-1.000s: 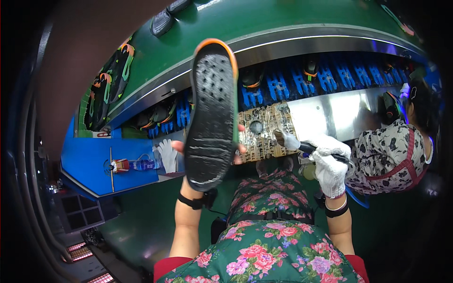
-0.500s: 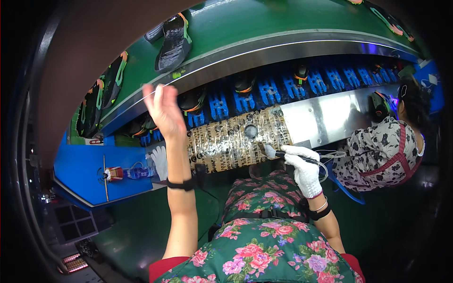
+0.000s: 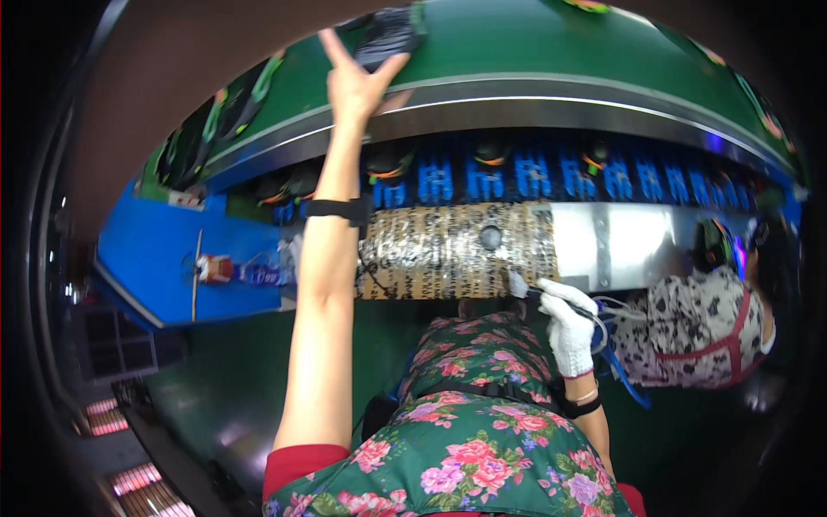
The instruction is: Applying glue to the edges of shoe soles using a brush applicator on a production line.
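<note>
Fingers (image 3: pixel 331 45) on left hand (image 3: pixel 351 88) splay by ridged black sole (image 3: pixel 388 39); knit-gloved right fingers (image 3: pixel 562 291) clasp brush (image 3: pixel 518 283).

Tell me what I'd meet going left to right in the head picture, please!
Thin stick, red-and-white packet, blue bottle, bare left hand, round grey spot, brush, gloved right hand, person in black-and-white patterned top.

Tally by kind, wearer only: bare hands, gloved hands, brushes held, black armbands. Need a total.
Bare hand (left): 1
Gloved hand (right): 1
Brush, in the gloved hand: 1
Black armbands, one per arm: 2
Total: 5
</note>
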Tool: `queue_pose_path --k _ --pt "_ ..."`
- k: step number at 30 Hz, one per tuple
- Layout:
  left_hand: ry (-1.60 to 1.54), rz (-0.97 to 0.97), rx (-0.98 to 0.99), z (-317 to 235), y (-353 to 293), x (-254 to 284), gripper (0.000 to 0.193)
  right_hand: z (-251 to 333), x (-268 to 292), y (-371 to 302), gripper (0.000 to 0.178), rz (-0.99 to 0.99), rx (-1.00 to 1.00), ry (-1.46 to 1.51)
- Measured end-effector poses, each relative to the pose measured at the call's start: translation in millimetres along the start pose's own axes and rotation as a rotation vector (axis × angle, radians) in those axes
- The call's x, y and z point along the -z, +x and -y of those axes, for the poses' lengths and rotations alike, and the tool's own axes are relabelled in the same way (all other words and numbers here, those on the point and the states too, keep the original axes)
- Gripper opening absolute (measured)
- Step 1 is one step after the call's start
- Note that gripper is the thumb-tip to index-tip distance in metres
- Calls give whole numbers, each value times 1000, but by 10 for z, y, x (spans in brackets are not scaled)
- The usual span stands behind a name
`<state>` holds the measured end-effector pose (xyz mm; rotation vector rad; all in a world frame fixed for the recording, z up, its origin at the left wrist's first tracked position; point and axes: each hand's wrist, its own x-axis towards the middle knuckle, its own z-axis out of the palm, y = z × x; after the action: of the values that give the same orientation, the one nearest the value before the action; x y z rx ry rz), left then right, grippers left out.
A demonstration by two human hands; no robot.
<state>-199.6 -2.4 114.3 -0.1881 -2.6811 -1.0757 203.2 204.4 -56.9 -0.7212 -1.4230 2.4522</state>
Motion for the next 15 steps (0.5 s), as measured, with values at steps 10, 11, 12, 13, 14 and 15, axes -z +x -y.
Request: queue_pose_path --k 10,11,12,13,14,15 --pt "204 -1010 -96 2146 -33 1988 109 -109 219 126 29 -28 -91 -13" --pt "269 -992 0 2389 25 2277 114 -108 204 127 29 -23 -95 -6" --pt "330 -966 101 2578 80 2498 119 -109 189 143 29 -9 -99 -17" --pt "347 -889 157 2659 175 2608 131 -100 182 159 29 -16 -101 -33" --pt "289 -782 209 2668 279 2606 138 -87 173 182 29 -35 -97 -58" --pt "256 -768 200 2765 372 2721 138 -61 146 184 29 -21 -100 -69"
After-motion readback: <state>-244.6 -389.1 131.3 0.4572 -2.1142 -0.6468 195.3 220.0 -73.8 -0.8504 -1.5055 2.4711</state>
